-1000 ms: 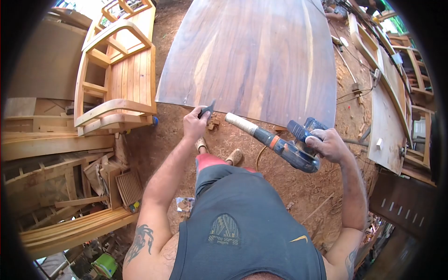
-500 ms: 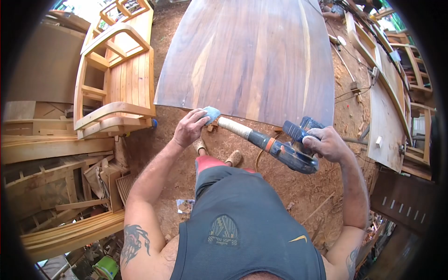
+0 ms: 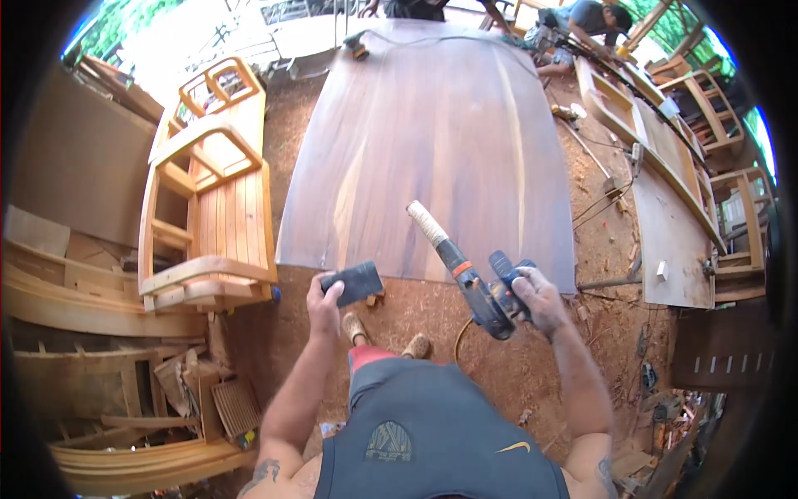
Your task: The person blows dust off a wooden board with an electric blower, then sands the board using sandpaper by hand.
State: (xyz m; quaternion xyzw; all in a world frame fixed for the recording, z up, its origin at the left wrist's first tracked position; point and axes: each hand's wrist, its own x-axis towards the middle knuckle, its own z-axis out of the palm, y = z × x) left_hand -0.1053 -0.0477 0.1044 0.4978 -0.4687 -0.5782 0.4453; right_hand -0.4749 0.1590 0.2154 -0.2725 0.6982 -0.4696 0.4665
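My left hand (image 3: 325,301) is closed on one end of a dark, flat, rectangular block (image 3: 360,283), which looks like a sanding block. It is held just off the near edge of a large wooden tabletop (image 3: 432,158) with brown and pale grain. My right hand (image 3: 540,301) grips the handle of a cordless blower (image 3: 478,299), blue and black with an orange ring. The blower's pale wrapped nozzle (image 3: 426,223) points forward over the tabletop's near part. The fingers on the far side of the handle are partly hidden.
A slatted wooden bench (image 3: 220,208) stands at the left, above stacked lumber (image 3: 108,324). A person (image 3: 582,29) crouches at the far right near long wooden frames (image 3: 657,158). A sander (image 3: 357,46) with a cord rests at the tabletop's far end. Cords cross the dirt ground (image 3: 594,224).
The view has tilted up, revealing the tabletop's far end and people there. The blower's nozzle has swung forward, away from my left hand. The block has turned, showing a dark face instead of light blue.
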